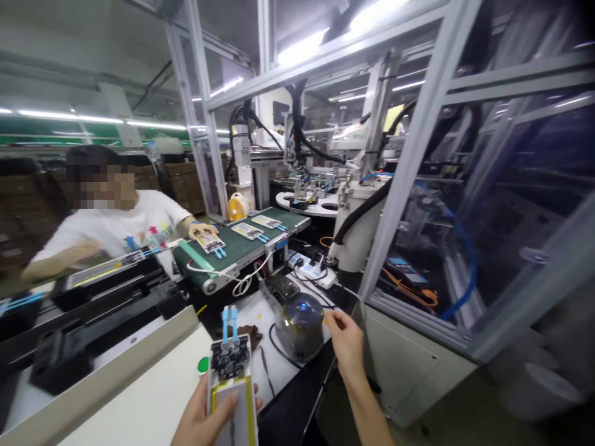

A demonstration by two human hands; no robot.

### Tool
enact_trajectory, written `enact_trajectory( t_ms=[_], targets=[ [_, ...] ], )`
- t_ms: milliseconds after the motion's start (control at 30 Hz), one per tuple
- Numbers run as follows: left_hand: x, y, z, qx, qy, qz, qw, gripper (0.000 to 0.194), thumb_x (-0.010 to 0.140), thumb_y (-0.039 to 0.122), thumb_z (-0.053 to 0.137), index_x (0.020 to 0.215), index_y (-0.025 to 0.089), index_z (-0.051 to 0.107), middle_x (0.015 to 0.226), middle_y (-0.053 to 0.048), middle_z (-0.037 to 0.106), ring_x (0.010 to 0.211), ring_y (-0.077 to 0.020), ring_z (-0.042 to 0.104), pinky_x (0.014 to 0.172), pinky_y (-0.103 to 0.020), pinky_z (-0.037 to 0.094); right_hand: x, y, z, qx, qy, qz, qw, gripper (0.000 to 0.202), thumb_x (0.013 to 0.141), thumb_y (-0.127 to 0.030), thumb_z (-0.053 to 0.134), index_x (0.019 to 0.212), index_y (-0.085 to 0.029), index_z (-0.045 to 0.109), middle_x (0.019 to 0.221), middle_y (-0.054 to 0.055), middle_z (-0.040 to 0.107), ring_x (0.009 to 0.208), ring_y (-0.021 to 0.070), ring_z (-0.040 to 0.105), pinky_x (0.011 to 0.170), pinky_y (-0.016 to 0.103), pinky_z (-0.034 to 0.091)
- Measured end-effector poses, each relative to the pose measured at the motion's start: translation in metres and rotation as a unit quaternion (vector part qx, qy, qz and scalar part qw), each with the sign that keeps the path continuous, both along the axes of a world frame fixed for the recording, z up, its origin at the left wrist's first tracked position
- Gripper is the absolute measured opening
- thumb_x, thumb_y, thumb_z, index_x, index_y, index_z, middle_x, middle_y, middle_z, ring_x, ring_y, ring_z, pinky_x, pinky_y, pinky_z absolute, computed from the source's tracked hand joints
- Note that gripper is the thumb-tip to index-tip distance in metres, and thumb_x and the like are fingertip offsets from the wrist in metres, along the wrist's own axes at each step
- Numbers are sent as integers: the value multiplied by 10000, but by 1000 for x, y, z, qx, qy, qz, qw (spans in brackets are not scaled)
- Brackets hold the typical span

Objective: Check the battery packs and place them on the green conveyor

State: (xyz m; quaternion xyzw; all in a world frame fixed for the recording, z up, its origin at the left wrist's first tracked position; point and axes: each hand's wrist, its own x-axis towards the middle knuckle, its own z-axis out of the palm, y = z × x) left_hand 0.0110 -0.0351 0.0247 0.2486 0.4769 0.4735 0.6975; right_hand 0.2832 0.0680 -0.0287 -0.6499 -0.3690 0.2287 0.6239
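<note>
Left hand [204,416] grips battery pack [232,396]; right hand [346,337] touches domed canister [302,325].

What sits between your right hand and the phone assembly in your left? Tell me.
In the head view, a dark domed device with a blue light stands between the right hand and the phone assembly, with a black cable trailing beside it.

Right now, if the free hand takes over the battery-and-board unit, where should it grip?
Probably the long side edges of the battery-and-board unit, above the left hand, coming in from the right, where the right hand hovers. The circuit board and blue tabs at the far end are exposed, so avoid them.
</note>
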Motion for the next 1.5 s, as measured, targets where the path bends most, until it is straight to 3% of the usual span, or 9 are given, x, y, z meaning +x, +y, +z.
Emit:
enact_trajectory(
  t_ms=[200, 300, 433, 733, 1033, 1200, 1267, 1400, 1500],
  targets=[
    [-3, -1, -4, 64, -6, -33, 997, 633, 796, 352, 707, 1266, 201, 312, 1074, -173, 701, 890, -336, 703, 708, -416, 561, -31, -24, 42, 96, -140, 63, 983, 140, 753, -339, 633, 768, -200, 623, 850, 46, 583, 834, 209, 505, 916, 384, 372],
    [-5, 0, -7, 85, -10, -40, 996, 528, 838, 334, 660, 1241, 208, 343, 1062, -149, 699, 862, -304, 702, 736, -426, 553, -60, -43, 73, 115, -183, 277, 936, 88, 806, -313, 628, 792, -226, 629, 896, 26, 613, 884, 184, 561, 865, 312, 435],
    [-4, 1, -4, 121, 23, -44, 991, 429, 845, 279, 633, 1200, 187, 413, 982, -94, 707, 792, -237, 688, 748, -383, 541, -95, -56, 94, 95, -227, 539, 805, 54, 886, -234, 555, 895, -232, 609, 994, 26, 590, 980, 159, 548, 894, 294, 434],
    [-3, 3, 4, 151, 52, -45, 986, 336, 797, 174, 595, 1112, 185, 480, 885, -21, 666, 750, -185, 650, 701, -307, 525, -107, -47, 100, 51, -299, 598, 742, 51, 896, -171, 534, 900, -212, 565, 1042, 31, 529, 1040, 163, 491, 933, 317, 415],
    [-4, 4, 5, 151, 80, -53, 984, 337, 804, 161, 575, 1129, 186, 485, 867, -4, 654, 746, -169, 634, 700, -297, 516, -112, -47, 97, 53, -335, 581, 740, 38, 889, -179, 555, 887, -213, 572, 1031, 29, 534, 1047, 177, 490, 933, 341, 422],
    [-5, 2, 3, 140, 44, -38, 988, 293, 880, 297, 600, 1133, 197, 493, 924, -5, 663, 759, -138, 631, 706, -265, 503, -111, -47, 96, 77, -325, 574, 748, 49, 884, -172, 556, 860, -204, 585, 1012, 41, 548, 1026, 183, 510, 907, 340, 447],
    [-5, 1, 1, 134, 23, -39, 990, 288, 903, 325, 575, 1142, 202, 471, 951, -27, 677, 777, -161, 652, 722, -301, 513, -109, -48, 93, 100, -284, 559, 773, 76, 880, -171, 552, 920, -217, 596, 1042, 43, 546, 1005, 173, 526, 899, 327, 457],
    [-4, 0, -1, 118, -26, -46, 992, 299, 914, 328, 549, 1160, 215, 421, 955, -65, 696, 781, -218, 690, 710, -364, 530, -105, -50, 75, 98, -134, 446, 879, 252, 884, -247, 551, 1135, -238, 534, 1116, 56, 543, 885, 146, 567, 869, 331, 481],
    [-3, 0, 1, 116, -43, -37, 992, 319, 886, 323, 589, 1139, 211, 429, 956, -74, 698, 786, -232, 696, 687, -352, 535, -106, -55, 62, 1, 20, 495, 869, 389, 871, -322, 580, 1234, -226, 482, 1138, 68, 588, 950, 167, 591, 868, 335, 495]
  ],
)
